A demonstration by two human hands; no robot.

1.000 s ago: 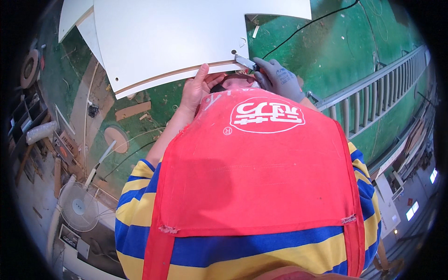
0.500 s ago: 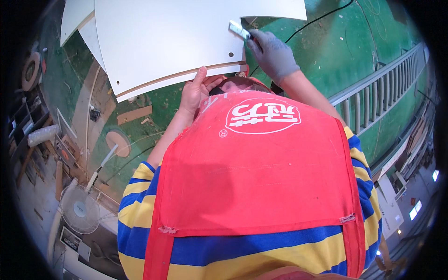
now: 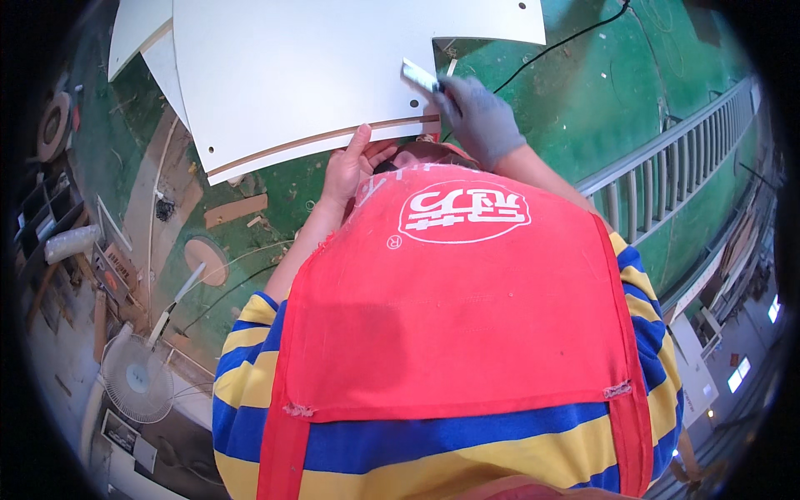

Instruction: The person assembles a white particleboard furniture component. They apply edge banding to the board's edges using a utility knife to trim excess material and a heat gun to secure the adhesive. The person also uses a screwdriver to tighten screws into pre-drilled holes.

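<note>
Looking down over your red apron and striped blue-and-yellow sleeves, the biggest thing is the white panel, up top and lying flat over the green floor. It's a large smooth white board with a slightly curved near edge, where a thin brown core line shows under the white face. Small drilled holes dot it: one near the left corner, some near the right end, one at the far right corner. A second white board pokes out beneath it at upper left.

Your left hand is bare, fingers extended up, fingertips pressing against the panel's near edge, thumb below; it braces rather than grips. Your right hand wears a grey glove and is curled around a small silvery tool, pinched at the fingertips, tip resting on the panel near its right-side holes.

Also there: a metal ladder lying at right, a black cable on the floor, wood offcuts and a fan at left.
</note>
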